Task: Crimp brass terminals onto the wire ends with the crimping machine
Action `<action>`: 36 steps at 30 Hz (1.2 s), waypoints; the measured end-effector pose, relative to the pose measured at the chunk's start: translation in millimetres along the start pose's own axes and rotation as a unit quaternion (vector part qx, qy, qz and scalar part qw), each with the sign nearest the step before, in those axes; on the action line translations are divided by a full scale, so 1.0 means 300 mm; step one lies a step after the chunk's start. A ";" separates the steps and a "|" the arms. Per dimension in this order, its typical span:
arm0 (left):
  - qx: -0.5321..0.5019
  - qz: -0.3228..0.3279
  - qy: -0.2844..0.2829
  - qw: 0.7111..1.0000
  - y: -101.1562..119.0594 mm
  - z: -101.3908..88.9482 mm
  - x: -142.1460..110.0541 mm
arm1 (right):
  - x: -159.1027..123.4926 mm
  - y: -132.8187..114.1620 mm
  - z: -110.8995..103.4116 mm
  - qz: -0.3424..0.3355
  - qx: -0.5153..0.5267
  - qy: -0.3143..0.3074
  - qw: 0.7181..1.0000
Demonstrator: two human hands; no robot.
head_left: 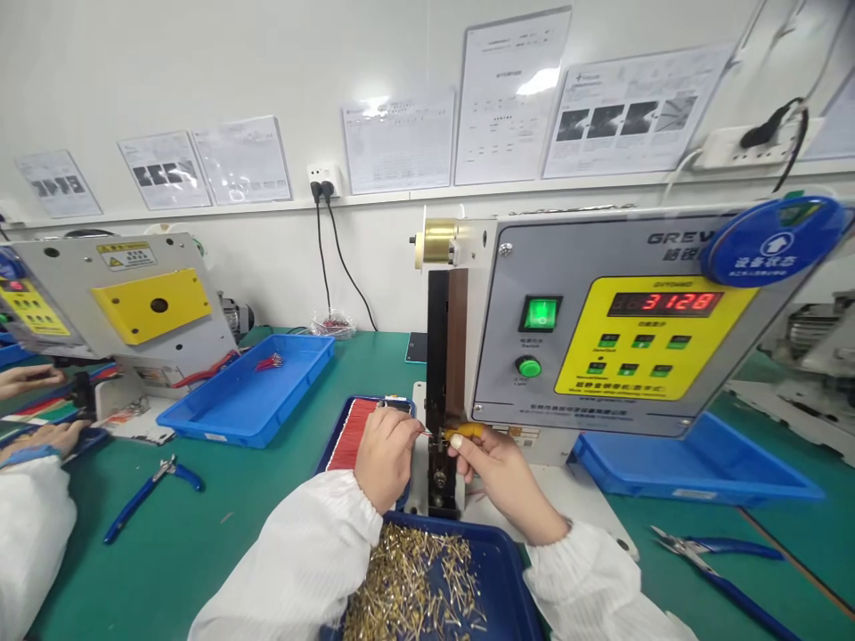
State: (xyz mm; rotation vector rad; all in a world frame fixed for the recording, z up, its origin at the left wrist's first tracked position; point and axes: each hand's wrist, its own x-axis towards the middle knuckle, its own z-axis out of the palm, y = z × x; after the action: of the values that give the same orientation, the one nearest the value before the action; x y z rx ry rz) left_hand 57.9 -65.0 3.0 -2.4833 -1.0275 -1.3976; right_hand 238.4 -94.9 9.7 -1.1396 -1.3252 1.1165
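Observation:
Both hands meet at the black crimp head point(441, 445) of a grey bench machine point(601, 338). My left hand point(386, 452) is closed in a pinch on a thin wire or pin pointing right into the head. My right hand point(498, 476) is closed too, fingers pinched at the head beside a yellow part point(468, 431); what it holds is too small to name. Just below my wrists a dark blue tray point(508, 570) holds a heap of small brass pins point(414, 583). Behind my left hand sits a tray of red wires point(353, 432).
An empty blue tray point(247, 396) and blue pliers point(150, 490) lie to the left. A co-worker's hands point(40, 436) work at a second machine point(126, 303) far left. Another blue tray point(695, 463) and blue cutters point(714, 556) lie at the right. The machine's counter reads 3128.

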 end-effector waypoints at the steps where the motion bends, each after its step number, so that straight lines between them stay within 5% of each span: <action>1: 0.000 0.001 0.001 1.000 0.001 0.000 0.000 | 0.001 0.001 0.000 0.000 0.004 0.000 1.000; 36: -0.005 0.022 -0.003 1.000 -0.008 0.009 -0.007 | -0.004 -0.001 0.015 0.003 0.012 0.029 1.000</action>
State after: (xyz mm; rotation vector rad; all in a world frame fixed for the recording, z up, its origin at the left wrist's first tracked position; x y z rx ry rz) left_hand 57.8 -63.0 -0.6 -2.5019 -0.9629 -1.3872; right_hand 233.9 -96.3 9.7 -1.1515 -1.2623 1.0935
